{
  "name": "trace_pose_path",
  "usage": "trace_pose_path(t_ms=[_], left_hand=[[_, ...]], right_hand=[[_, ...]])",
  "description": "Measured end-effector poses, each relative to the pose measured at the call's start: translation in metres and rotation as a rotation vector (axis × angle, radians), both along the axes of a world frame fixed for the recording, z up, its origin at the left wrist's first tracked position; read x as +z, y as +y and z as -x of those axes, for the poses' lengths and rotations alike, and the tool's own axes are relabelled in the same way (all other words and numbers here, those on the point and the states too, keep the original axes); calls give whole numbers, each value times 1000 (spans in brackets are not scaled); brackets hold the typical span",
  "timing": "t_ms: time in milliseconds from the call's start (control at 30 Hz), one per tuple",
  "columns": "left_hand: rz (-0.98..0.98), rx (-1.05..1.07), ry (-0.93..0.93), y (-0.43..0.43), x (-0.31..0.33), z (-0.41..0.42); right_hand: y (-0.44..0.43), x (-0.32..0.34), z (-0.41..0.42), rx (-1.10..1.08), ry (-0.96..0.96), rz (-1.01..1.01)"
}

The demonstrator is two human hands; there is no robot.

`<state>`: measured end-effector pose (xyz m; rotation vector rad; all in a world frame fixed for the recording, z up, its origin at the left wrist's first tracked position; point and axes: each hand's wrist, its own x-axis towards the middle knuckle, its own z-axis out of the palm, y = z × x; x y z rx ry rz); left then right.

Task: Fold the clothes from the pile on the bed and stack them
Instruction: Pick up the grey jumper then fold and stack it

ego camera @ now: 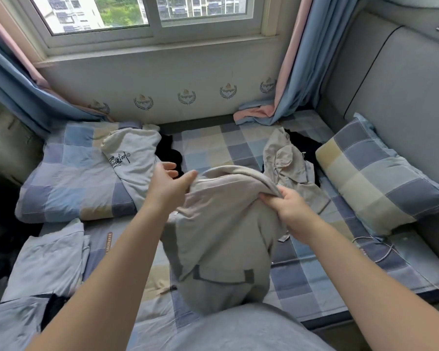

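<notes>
Your right hand (286,207) grips the grey garment (221,224) between your hands, its hem hidden by your torso. Your left hand (166,184) is loose, thumb touching it. Beyond your left hand, the script on the white shirt (134,158) is illegible.

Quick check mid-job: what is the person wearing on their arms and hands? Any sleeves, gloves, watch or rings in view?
The left hand and right hand are bare: no gloves, watch, bracelet or rings are visible. No sleeves show on either arm up to the frame's edge. A grey top covers the torso at the bottom.
</notes>
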<state>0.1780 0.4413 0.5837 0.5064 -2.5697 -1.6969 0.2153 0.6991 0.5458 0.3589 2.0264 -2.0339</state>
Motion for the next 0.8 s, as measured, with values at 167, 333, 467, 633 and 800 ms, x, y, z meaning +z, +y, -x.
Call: trace_pose_path(t_ms=[167, 333, 467, 633, 800], left_hand=[[90, -695, -216, 33, -15, -29], [123, -594, 13, 75, -44, -52], [182, -440, 216, 61, -44, -38], [-31, -145, 366, 39, -2, -22], [-137, -222, 435, 46, 35, -14]], right_hand=[[-7, 34, 7, -131, -40, 250], [-3, 61, 5, -129, 14, 440], [25, 64, 16, -314, 21, 387], [76, 25, 26, -642, -25, 95], [46, 15, -13, -189, 203, -141]])
